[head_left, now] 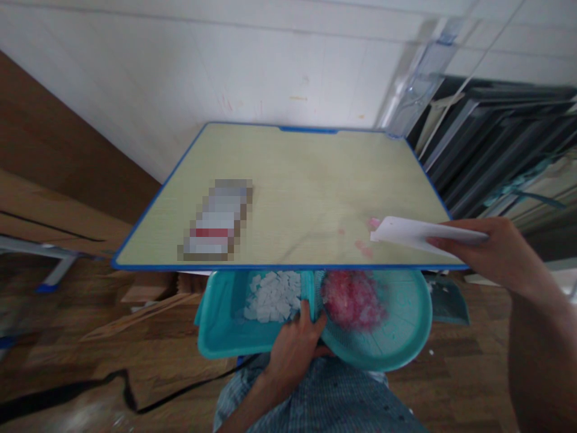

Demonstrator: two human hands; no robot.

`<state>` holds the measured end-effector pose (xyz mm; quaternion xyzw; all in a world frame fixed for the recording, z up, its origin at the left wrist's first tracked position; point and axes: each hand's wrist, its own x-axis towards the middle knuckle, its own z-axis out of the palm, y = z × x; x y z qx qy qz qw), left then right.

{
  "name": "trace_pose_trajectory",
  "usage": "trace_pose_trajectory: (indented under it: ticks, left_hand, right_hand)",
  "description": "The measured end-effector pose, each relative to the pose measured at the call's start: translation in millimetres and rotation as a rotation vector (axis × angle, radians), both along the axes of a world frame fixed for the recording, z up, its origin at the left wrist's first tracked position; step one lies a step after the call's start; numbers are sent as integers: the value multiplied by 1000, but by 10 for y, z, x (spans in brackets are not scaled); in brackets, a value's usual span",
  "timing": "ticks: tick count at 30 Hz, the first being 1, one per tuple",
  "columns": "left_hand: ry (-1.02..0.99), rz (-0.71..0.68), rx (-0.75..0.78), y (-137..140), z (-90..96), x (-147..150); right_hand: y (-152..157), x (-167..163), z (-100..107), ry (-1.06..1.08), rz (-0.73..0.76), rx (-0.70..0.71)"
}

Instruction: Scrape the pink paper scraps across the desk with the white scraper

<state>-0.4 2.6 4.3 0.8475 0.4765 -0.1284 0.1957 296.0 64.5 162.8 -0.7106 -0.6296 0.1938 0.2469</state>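
Observation:
My right hand (491,252) grips a flat white card (419,234) held over the near right corner of a pale desk with a blue rim (153,264). A few pink bits (364,248) lie on the desk by the card's edge. My left hand (297,349) holds the rims of two teal containers below the desk's front edge: a round perforated basket (401,325) with a heap of pink pieces (354,300), and a rectangular tray (220,331) with white pieces (273,297).
A blurred-out rectangular item (216,219) lies on the left part of the desk. A white wall stands behind. Dark frames (505,150) lean at the right. Cardboard (54,216) and wooden floor lie at the left.

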Motion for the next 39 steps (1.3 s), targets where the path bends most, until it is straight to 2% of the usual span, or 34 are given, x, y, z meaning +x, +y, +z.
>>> trace_pose_trajectory:
  ticks: [13,20,27,39]
  left_hand:
    - [-9,3,-13,-9,-22,-5]
    - [7,3,-28,4,3,0]
    - [-2,18,-11,-11,-34,-6]
    - [-2,16,-22,-4,-16,-6]
  right_hand:
    - [-22,26,28,-35,35,-30]
    - [-1,-32,38,13,-35,-8]
    - [9,13,4,-12,34,-54]
    - [92,-75,41,-48,85,-24]
